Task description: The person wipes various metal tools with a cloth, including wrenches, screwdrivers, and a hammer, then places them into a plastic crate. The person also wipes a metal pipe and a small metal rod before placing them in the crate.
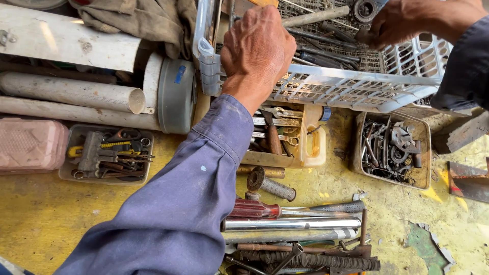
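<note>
Over white crate (351,86) | left hand (257,48) clenched on rim | right hand (402,23) pinching dark part

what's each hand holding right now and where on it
Left hand grips the white plastic lattice basket by its near rim. Right hand pinches a small dark metal part inside; unclear what.

white lattice crate (356,86), blue sleeve (193,193), yellow worn bench (46,219), red-handled screwdriver (254,209), pink box (30,145)
</note>
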